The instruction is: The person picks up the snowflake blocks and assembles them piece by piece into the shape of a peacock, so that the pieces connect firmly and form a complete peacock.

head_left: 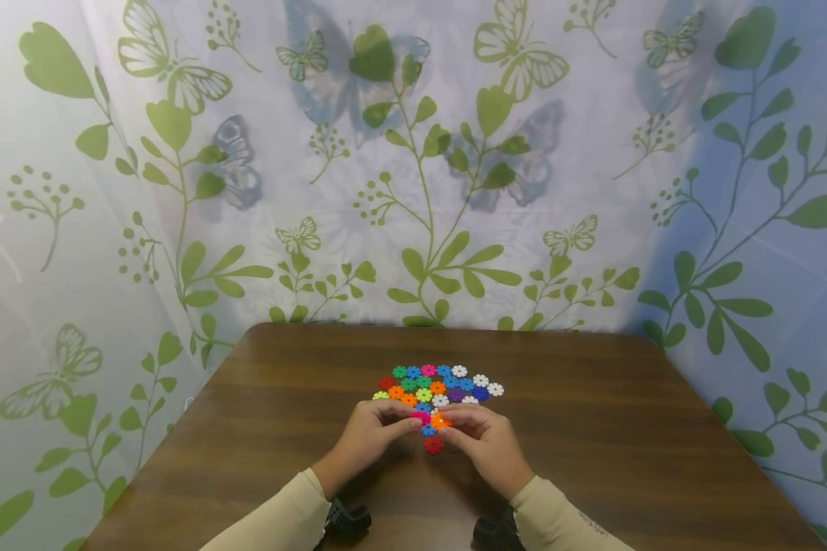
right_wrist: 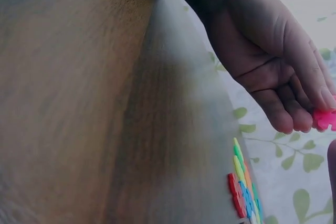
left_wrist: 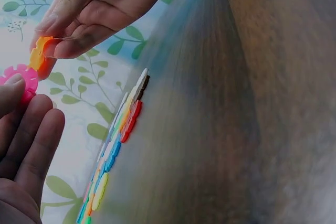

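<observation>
Over the near part of the pile my left hand (head_left: 367, 435) pinches a pink notched disc (left_wrist: 28, 79) between thumb and fingers. Facing it, my right hand (head_left: 494, 445) grips an orange notched disc (left_wrist: 39, 53) with thumb and fingertips. The two discs meet at their edges, the orange one turned at an angle to the pink one; whether their notches are slotted together I cannot tell. Both are held above the tabletop. Beneath and beyond the hands lie flat notched discs in many colours, with a red disc (head_left: 433, 445) nearest me. Fingers hide some of the closer discs.
The brown wooden table (head_left: 248, 428) reaches back to a leaf-and-butterfly patterned curtain (head_left: 413, 191). White discs (head_left: 495, 389) lie at the right edge of the spread, a yellow-green one (head_left: 380, 396) at its left. Dark straps sit by both wrists.
</observation>
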The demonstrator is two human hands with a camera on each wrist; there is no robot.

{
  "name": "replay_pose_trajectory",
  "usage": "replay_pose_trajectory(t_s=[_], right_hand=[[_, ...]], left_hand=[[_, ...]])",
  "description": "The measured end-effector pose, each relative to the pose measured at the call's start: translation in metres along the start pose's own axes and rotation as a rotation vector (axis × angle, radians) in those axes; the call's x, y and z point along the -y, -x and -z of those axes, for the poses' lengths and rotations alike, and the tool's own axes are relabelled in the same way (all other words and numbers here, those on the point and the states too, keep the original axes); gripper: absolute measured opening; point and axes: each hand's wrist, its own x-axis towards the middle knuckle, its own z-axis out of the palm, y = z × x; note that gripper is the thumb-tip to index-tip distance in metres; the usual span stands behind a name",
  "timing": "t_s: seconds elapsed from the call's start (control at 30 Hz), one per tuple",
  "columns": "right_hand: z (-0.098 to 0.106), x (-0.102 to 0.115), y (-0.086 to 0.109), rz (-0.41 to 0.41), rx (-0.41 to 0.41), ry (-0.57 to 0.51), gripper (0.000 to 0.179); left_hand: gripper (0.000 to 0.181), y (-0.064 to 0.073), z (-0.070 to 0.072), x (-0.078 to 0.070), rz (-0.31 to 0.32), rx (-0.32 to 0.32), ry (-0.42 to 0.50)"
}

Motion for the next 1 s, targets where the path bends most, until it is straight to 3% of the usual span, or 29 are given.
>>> replay_pose_trajectory(t_s=[0.17,0.3,0.53,0.67,0.87,1.0], right_hand=[[-0.001,0.002,0.0,-0.044,0.006,-0.017,0.023],[-0.003,0.005,-0.001,-0.041,-0.009,-0.006,0.023],[-0.003,0.007,0.003,-0.077,-0.019,0.012,0.019],[-0.003,0.007,0.005,-0.058,-0.031,0.025,0.018],[-0.002,0.001,0.0,0.005,-0.025,0.054,0.024],[0.008,-0.007,-0.004,0.052,-0.073,0.199,0.03]], left_hand=[[0.008,0.003,-0.001,-0.002,-0.005,0.002,-0.01],[0.009,0.003,-0.001,-0.003,-0.035,0.009,-0.069],[0.007,0.005,-0.011,-0.005,-0.151,0.005,-0.057],[0.007,0.006,-0.015,-0.004,-0.201,-0.004,-0.072],[0.005,0.002,-0.011,0.002,-0.136,-0.037,-0.085],[0.008,-0.003,-0.005,0.013,-0.055,-0.11,-0.136]])
